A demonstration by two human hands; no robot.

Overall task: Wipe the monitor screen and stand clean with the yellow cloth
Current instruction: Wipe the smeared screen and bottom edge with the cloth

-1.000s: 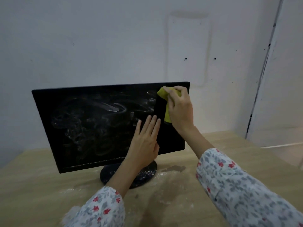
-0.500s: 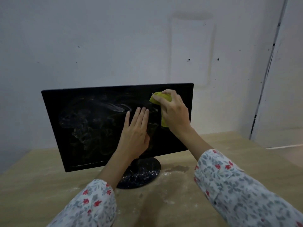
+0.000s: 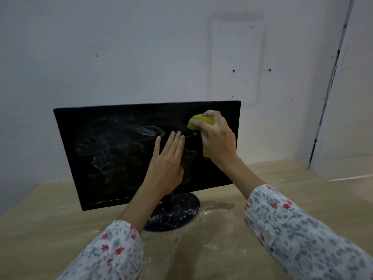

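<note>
Right hand (image 3: 219,138) grip bunched round yellow cloth (image 3: 198,121), upper right of screen (image 3: 113,150); left hand (image 3: 167,162) spread flat, bracing. Best: overlapping strokes leftward across smears.

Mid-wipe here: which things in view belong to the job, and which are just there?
Job: yellow cloth gripped by right hand; left hand flat on monitor screen; speckled stand.
Just there: wooden table; wall.
</note>
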